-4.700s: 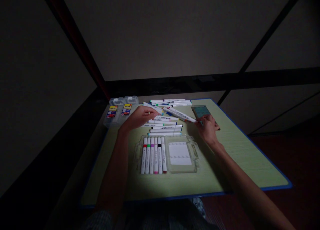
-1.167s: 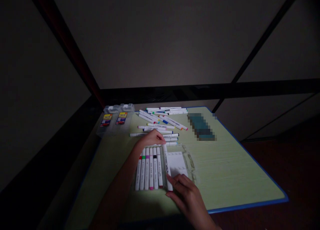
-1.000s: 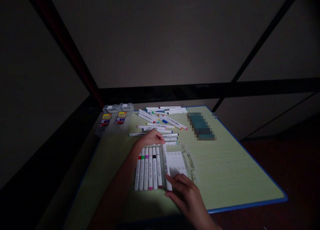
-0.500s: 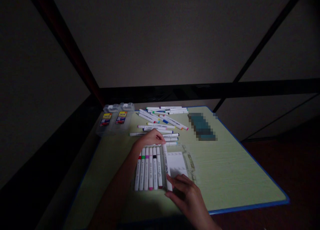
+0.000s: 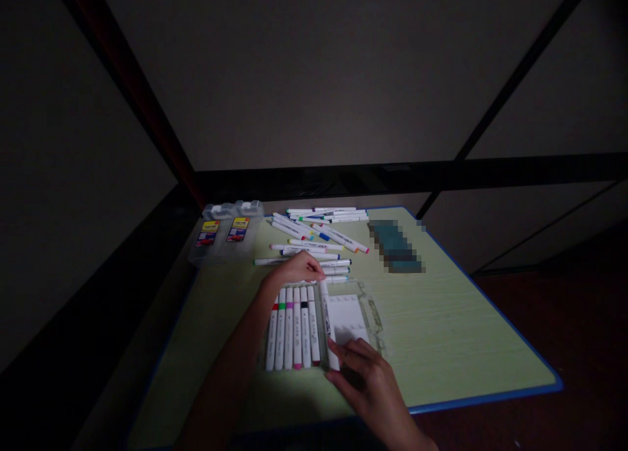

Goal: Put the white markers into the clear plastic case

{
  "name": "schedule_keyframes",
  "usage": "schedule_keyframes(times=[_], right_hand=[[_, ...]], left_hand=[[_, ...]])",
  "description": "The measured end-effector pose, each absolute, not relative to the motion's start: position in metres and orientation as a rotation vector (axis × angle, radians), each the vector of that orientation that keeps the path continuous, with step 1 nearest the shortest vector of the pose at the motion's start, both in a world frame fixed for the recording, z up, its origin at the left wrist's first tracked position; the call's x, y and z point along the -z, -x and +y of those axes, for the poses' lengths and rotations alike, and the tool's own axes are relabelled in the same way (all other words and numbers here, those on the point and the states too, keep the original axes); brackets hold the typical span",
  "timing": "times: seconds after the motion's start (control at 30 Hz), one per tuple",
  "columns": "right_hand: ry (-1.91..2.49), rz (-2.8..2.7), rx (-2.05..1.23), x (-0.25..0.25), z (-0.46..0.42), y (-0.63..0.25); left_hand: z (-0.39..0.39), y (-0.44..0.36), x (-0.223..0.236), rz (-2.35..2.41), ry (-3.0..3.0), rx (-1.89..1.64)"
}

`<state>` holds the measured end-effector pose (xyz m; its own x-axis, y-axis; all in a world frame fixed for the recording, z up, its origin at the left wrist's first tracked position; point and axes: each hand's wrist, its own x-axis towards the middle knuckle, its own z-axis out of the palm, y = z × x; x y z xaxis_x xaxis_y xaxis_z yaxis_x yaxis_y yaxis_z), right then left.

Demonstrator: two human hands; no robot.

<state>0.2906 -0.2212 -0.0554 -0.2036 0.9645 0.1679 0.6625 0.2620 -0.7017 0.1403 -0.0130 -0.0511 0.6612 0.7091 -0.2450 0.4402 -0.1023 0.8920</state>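
Note:
A white marker (image 5: 326,320) stands lengthwise at the middle of the open clear plastic case (image 5: 373,317). My right hand (image 5: 370,379) pinches its near end between thumb and fingers. At the far end, my left hand (image 5: 300,268) is closed, its fingertips on the tip of the same marker. Left of it, several white markers (image 5: 297,330) lie side by side in the case, with red, green, purple and black bands on some. On the case's right side lies a white card (image 5: 346,313), partly behind my right hand. My left forearm covers part of the case's left edge.
Loose markers (image 5: 314,245) lie scattered across the back of the light green table (image 5: 441,333). A clear case with labels (image 5: 235,241) sits at the back left. A blurred teal object (image 5: 395,245) lies to the right. Blue trim (image 5: 490,402) edges the table; a wall stands behind.
Almost nothing differs. Both hands stay on the same marker, and the whole view has shifted slightly.

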Motion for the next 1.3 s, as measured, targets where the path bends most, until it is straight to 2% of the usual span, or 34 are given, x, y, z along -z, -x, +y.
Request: schedule_keyframes(times=[1.3], right_hand=[[1.446, -1.997, -0.622, 0.055, -0.221, -0.291]], left_hand=[[-0.017, -0.144, 0.041, 0.929, -1.703, -0.331]])
